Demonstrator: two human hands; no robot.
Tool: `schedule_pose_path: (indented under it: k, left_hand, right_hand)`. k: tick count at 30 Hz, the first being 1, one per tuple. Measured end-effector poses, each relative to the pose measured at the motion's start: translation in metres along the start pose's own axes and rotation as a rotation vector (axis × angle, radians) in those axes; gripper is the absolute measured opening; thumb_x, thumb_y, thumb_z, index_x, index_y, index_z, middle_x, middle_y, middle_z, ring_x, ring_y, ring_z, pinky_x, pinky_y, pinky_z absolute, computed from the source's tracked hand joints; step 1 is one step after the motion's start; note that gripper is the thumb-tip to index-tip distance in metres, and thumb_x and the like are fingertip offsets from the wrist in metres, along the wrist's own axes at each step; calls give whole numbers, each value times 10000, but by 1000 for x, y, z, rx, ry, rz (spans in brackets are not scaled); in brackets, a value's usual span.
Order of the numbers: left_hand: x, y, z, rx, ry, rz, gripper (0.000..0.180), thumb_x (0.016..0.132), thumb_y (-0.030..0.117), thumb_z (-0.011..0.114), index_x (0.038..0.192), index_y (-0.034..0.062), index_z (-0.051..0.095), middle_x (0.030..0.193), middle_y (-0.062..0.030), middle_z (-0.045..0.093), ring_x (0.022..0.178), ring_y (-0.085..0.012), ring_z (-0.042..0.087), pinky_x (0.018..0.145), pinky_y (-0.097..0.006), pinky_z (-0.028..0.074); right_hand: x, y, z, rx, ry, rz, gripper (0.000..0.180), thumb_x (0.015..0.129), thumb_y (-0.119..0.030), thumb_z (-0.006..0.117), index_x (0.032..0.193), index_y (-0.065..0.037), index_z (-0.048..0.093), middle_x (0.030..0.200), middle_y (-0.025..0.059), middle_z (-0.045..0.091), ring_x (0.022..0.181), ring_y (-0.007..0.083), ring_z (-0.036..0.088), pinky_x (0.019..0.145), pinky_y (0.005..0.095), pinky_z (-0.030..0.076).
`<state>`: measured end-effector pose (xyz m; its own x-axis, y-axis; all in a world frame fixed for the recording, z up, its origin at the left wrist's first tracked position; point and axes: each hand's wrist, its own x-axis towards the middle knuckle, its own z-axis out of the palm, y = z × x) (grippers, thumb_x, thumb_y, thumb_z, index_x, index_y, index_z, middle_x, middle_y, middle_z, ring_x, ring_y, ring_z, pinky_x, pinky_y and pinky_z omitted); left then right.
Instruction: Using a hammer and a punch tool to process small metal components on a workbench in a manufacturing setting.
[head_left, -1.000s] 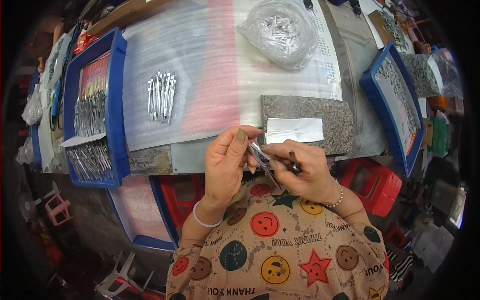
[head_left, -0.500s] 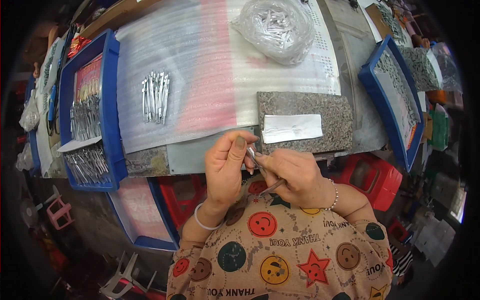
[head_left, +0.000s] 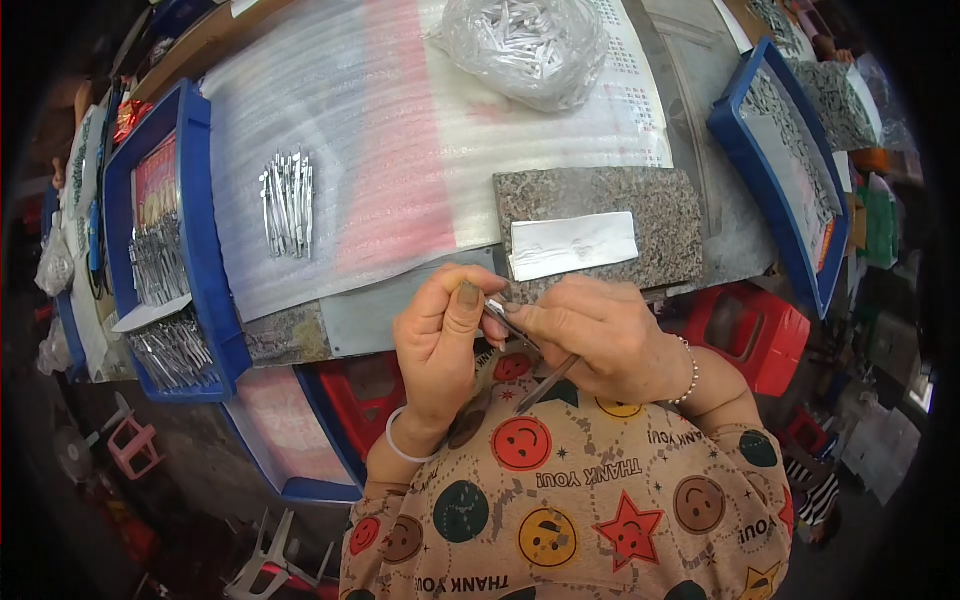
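Observation:
My left hand is closed, pinching a slim silver metal piece between thumb and forefinger just off the table's front edge. Close against it, my right hand is also closed, its thumb and forefinger at the other end of that piece. A grey, flat metal strip sticks out below the right fingers; whether it is a separate tool I cannot tell. Just beyond the hands a folded white cloth or paper lies on a speckled stone slab. Several slim silver pieces lie side by side on the foam sheet.
At the back stands a clear plastic bag of small silver parts. A blue tray holding many slim metal pieces is on the left, another blue tray on the right. Red stools stand below the table edge.
The whole view has shifted slightly, so the table things sit farther left. My right hand has tilted a little, and more of the grey strip below it shows. Both hands keep their hold.

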<state>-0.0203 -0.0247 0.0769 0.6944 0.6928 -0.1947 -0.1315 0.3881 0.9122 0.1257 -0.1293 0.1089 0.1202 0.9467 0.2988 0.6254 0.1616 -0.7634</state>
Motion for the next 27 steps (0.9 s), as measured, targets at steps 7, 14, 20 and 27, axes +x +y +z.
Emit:
schedule_pose_path:
  k: [7, 14, 20, 27]
  left_hand:
    - [2, -19, 1, -157, 58, -32, 238, 1018, 194, 500, 1000, -22, 597, 816, -24, 588, 668, -63, 547, 610, -204, 468]
    - [21, -19, 3, 1, -202, -66, 114, 883, -50, 618, 995, -38, 633, 818, -59, 646, 788, -149, 638, 687, -249, 511]
    - [45, -41, 9, 626, -209, 424, 123, 787, -27, 684, 895, 14, 642, 798, -92, 627, 765, -217, 617, 713, -312, 442]
    - [49, -63, 1, 924, -157, 713, 190, 727, 8, 692, 898, 77, 643, 837, -50, 593, 872, -228, 582, 786, -369, 338]
  right_hand:
    - [-7, 5, 12, -190, 45, -44, 399, 618, 29, 721, 1012, 20, 657, 774, 67, 623, 613, 201, 591, 491, 297, 476]
    - [-10, 17, -30, -429, -61, -82, 232, 716, -107, 664, 937, -35, 666, 738, 27, 541, 649, 168, 566, 489, 281, 454]
    - [-12, 33, -50, -414, 46, 37, 209, 824, -163, 650, 971, -14, 649, 878, 111, 639, 730, 253, 619, 586, 339, 499]
    - [-23, 41, -45, -17, 187, 234, 375, 1015, -300, 434, 1047, 23, 622, 1007, 178, 678, 785, 279, 668, 689, 346, 523]
